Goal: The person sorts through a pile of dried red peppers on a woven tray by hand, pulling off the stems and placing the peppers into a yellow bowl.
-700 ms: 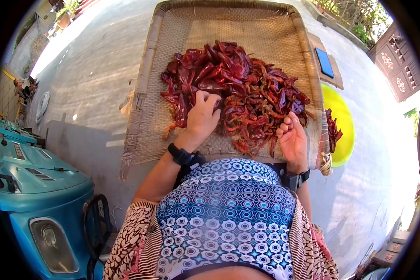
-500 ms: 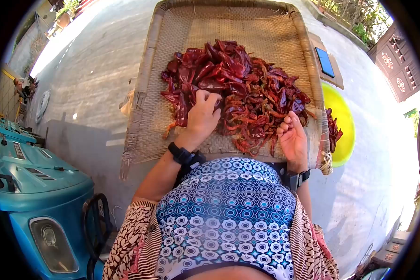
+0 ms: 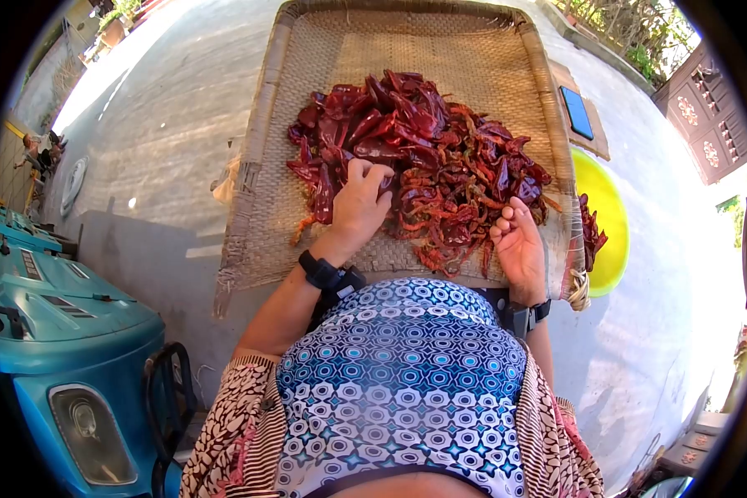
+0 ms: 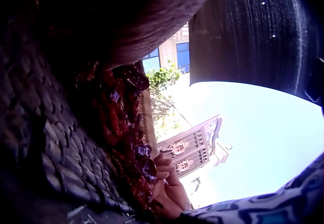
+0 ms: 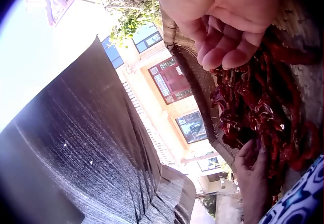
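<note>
Dark red dried chili peppers [image 3: 398, 108] lie heaped on a woven tray [image 3: 432, 46], glossy broad ones at the back left, thinner wrinkled ones at the front right. My left hand [image 3: 358, 207] reaches into the heap's left side, back up, its thumb and bent forefinger pinching a dark chili pepper that the fingers mostly hide. In the right wrist view this left hand [image 5: 253, 176] is low against the peppers. Palm up at the heap's right front edge rests my right hand [image 3: 520, 249], its fingers loosely curled with nothing between them [image 5: 228, 36].
Right of the tray, a yellow basin [image 3: 610, 224] holds more peppers [image 3: 591, 232]. Behind it lies a phone [image 3: 576, 112] on cardboard [image 3: 598, 137]. A blue vehicle [image 3: 75, 332] and a dark chair frame [image 3: 170, 398] stand at the left.
Both hands keep almost the same place and pose. The head view has shifted very slightly; the peppers look unchanged.
</note>
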{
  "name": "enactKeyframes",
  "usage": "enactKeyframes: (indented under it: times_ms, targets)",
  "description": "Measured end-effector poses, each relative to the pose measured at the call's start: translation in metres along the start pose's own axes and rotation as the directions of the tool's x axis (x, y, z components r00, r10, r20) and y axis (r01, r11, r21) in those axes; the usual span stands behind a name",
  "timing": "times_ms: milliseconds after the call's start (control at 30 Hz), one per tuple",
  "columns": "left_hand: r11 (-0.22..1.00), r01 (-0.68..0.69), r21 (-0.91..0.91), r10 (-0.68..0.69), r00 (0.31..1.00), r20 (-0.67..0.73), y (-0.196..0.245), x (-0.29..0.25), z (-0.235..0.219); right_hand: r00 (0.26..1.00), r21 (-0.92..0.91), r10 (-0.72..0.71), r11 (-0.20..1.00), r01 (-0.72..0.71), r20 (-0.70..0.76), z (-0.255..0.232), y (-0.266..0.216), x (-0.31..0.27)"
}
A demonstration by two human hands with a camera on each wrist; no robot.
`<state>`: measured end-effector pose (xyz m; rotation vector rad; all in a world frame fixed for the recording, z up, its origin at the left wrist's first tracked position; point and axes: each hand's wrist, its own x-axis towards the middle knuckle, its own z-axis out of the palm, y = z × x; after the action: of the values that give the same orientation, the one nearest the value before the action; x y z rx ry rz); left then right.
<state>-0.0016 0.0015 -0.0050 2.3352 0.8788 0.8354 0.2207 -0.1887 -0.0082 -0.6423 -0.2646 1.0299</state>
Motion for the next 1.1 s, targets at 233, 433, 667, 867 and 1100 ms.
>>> enactKeyframes:
  times_ms: [233,433,667,867,1100]
  targets:
    - [1.0,-0.004,-0.004,0.004,1.0,0.003,-0.0011,0.0001,0.0,1.0,-0.008,0.002,1.0,-0.002,0.006,0.0008,-0.0002,0.0]
    - [1.0,-0.007,-0.003,0.007,1.0,0.008,-0.0008,0.0,-0.0009,1.0,-0.016,0.005,1.0,-0.005,0.007,0.0013,-0.0002,0.0]
    - [0.999,-0.033,0.003,0.033,0.999,-0.042,-0.0016,-0.0006,0.0011,1.0,-0.022,0.001,1.0,-0.001,0.007,0.0006,0.0002,-0.0002]
    - [1.0,-0.031,-0.004,0.031,0.999,-0.039,-0.0023,-0.0008,0.0012,1.0,-0.021,0.0,1.0,0.0,0.018,0.0005,0.0,-0.0004]
    - [1.0,-0.024,-0.007,0.024,0.999,-0.044,-0.0016,-0.001,0.0014,1.0,-0.008,0.003,1.0,-0.003,0.025,-0.0012,0.0003,0.0]
